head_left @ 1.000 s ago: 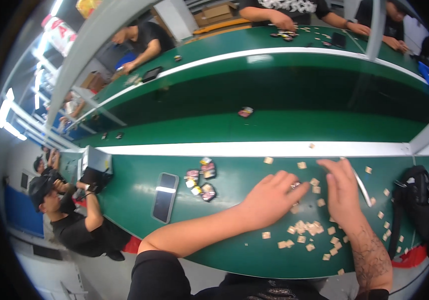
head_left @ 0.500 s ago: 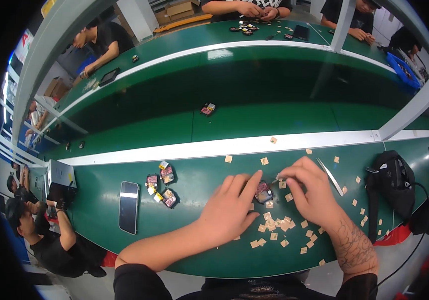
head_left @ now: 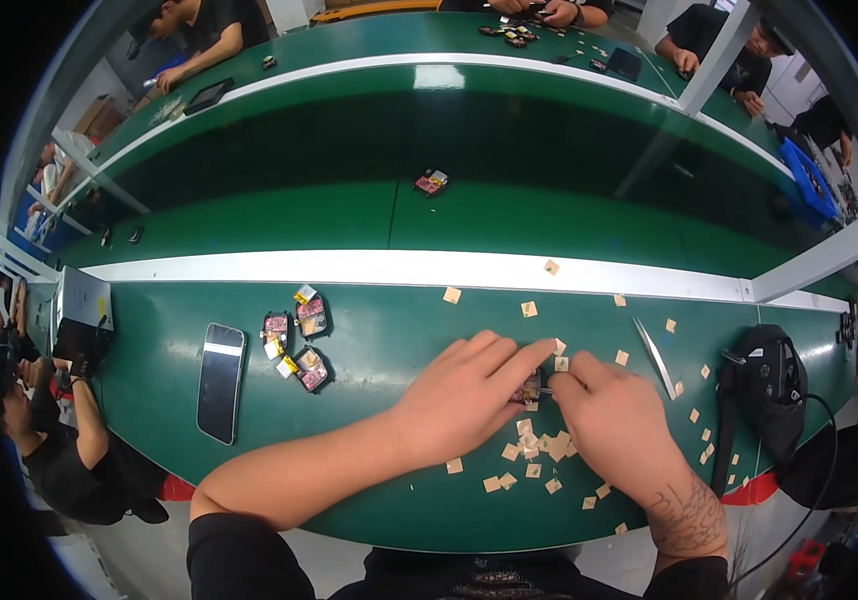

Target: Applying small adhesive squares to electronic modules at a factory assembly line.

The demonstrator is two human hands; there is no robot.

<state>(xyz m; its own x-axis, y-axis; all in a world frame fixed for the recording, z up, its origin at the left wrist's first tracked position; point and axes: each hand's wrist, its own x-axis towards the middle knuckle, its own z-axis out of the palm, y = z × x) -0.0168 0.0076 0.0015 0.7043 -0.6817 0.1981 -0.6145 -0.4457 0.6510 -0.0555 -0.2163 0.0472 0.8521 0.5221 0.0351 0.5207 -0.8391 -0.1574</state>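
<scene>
A small electronic module (head_left: 525, 392) with a dark casing and a reddish board lies on the green bench, mostly covered by my hands. My left hand (head_left: 464, 392) grips it from the left, its index finger along the far side. My right hand (head_left: 611, 412) is closed in a pinch at the module's right edge; something thin shows at its fingertips, too small to name. Small square beige stickers (head_left: 531, 447) lie scattered around both hands. Metal tweezers (head_left: 656, 358) rest beyond my right hand.
Left of my hands are three similar modules (head_left: 311, 314) with yellow parts and a smartphone (head_left: 219, 383). A black bag (head_left: 771, 380) with a cable lies at right. A white rail (head_left: 399, 264) borders the bench; another module (head_left: 431, 181) sits beyond it. Several people work around.
My right hand has come down from above the module to its right edge. My left hand's fingers now cover more of the module. The whole view has shifted slightly.
</scene>
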